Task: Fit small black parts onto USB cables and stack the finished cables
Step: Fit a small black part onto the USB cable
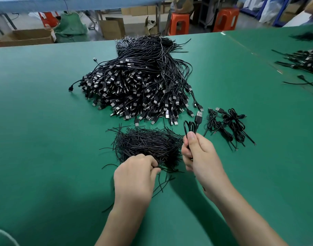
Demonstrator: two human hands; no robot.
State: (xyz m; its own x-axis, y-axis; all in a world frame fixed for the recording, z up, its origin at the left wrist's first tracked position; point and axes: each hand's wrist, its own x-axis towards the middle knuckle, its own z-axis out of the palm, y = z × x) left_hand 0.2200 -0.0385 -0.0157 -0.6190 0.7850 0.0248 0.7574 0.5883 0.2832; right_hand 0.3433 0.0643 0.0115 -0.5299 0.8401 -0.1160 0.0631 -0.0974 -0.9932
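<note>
Right hand [201,155] grasps the coiled USB cable [198,119] upright, loops pinned together; left hand [134,173] pinches into the near pile of black parts [148,144], presumably fetching one.

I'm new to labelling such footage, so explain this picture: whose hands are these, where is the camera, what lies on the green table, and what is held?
No machine here: a person's two bare hands, filmed by a camera worn on the head. On the green table lie a big pile of USB cables, a heap of thin black strips, and a few bundled cables set aside. The right hand holds a looped cable; the left hand pinches at the strips.
</note>
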